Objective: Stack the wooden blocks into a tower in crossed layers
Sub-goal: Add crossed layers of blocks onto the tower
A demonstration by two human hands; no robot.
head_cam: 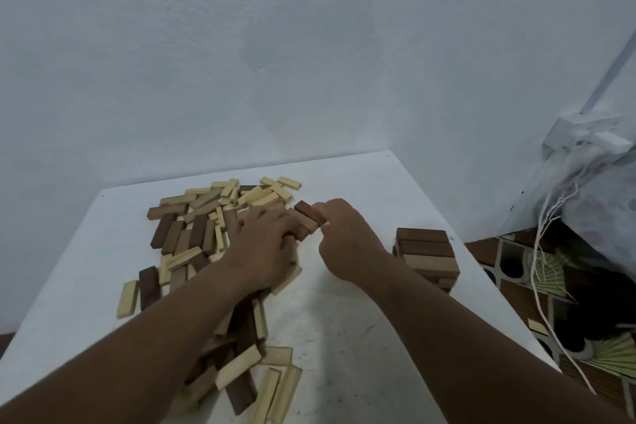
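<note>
From your head camera, the loose pile of pale and dark rectangular wooden blocks (213, 241) sprawls over the left half of the white bench (344, 337), running from the far edge down towards you. The short tower of brown wooden blocks (426, 255) stands well apart on the right, close to the bench's right edge, only a few crossed layers high.

What could go wrong: the tower sits near that edge, so a careless sweep of your right forearm on the way over could knock it or push blocks off. One pale block (537, 326) already lies on the patterned floor (585, 303). You also seem to be gathering several blocks at once; if they slip out of line in transit, the next layer will land crooked and the stack will lean.

Your left hand (265, 248) lies over the pile with its fingers curled onto a tan block (304, 229); how firmly it grips is hidden. Your right hand (344, 237) pinches the near end of a reddish-brown wooden block (308, 212) between thumb and fingertips, fingers drawn close together. That block touches the tan one, above the pile's right margin.
</note>
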